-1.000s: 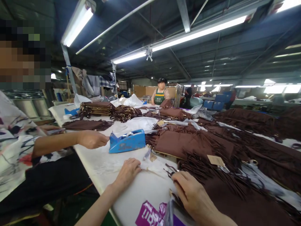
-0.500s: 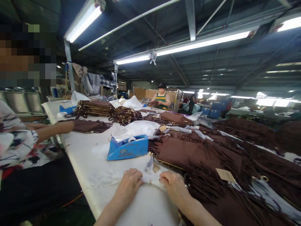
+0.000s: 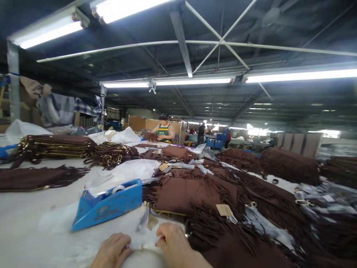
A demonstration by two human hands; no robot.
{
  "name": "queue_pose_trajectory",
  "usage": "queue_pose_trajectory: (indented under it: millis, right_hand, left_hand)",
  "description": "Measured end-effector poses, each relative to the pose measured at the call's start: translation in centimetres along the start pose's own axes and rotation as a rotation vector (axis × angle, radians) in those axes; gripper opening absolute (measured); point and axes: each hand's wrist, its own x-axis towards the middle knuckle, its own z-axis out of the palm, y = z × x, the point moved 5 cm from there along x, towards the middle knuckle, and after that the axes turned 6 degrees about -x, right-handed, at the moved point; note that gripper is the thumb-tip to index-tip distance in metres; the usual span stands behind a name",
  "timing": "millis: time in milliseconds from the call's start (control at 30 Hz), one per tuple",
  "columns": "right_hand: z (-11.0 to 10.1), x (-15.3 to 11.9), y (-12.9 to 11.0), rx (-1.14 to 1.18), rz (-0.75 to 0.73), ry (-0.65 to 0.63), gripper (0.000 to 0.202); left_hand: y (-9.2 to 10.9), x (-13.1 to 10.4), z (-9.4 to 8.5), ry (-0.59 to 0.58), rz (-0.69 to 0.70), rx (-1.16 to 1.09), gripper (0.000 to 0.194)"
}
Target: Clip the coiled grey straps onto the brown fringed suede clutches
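Observation:
At the bottom of the view, my left hand (image 3: 113, 248) has its fingers closed at the near edge of a thin, crumpled white sheet (image 3: 143, 240). Across a small gap, my right hand (image 3: 172, 240) pinches the same sheet; whether it is paper or plastic I cannot tell. A tan tag (image 3: 152, 222) lies just beyond my fingers. To the left stands a scuffed blue tape dispenser (image 3: 111, 206) with a roll in it. Right of my right hand, brown fringed bags (image 3: 186, 193) lie overlapping, one with a paper tag (image 3: 224, 210).
A pile of brown bags with gold zips (image 3: 55, 147) is at the back left of the white table (image 3: 33, 223). A flat fringed bag (image 3: 33, 178) lies before it. More brown bags (image 3: 290, 163) and clear plastic are at right. A co-worker (image 3: 164, 130) stands at the far side.
My view has swung right, so the person at the left is out of frame and things sit further left. Both hands appear lower, still at the white sheet.

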Motion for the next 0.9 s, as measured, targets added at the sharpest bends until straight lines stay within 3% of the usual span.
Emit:
queue_pose_trajectory:
  millis: [200,333,500,567,700,900]
  right_hand:
    - [-0.2,0.0,-0.7,-0.028,-0.091,0.004,0.015]
    - [-0.4,0.0,-1.6,-0.068,-0.166,0.037,0.02]
    - [0.2,-0.6,-4.3,-0.065,-0.375,0.133,0.025]
    - [1.0,-0.2,-4.8,-0.089,-0.369,0.142,0.016]
    - [2.5,0.8,-4.7,-0.102,-0.315,0.147,0.018]
    - [2.5,0.9,-4.8,-0.123,-0.35,0.155,0.014]
  left_hand:
    - [2.8,-0.3,-1.2,-0.01,-0.055,0.079,0.011]
    - [2.9,-0.2,-1.2,-0.001,-0.103,0.09,0.012]
    - [2.9,-0.2,-1.1,0.007,-0.111,0.076,0.012]
    - [2.9,-0.2,-1.1,0.007,-0.115,0.066,0.012]
    - [2.7,-0.3,-1.1,0.008,-0.129,0.048,0.013]
    - [2.9,-0.2,-1.2,0.015,-0.124,0.033,0.013]
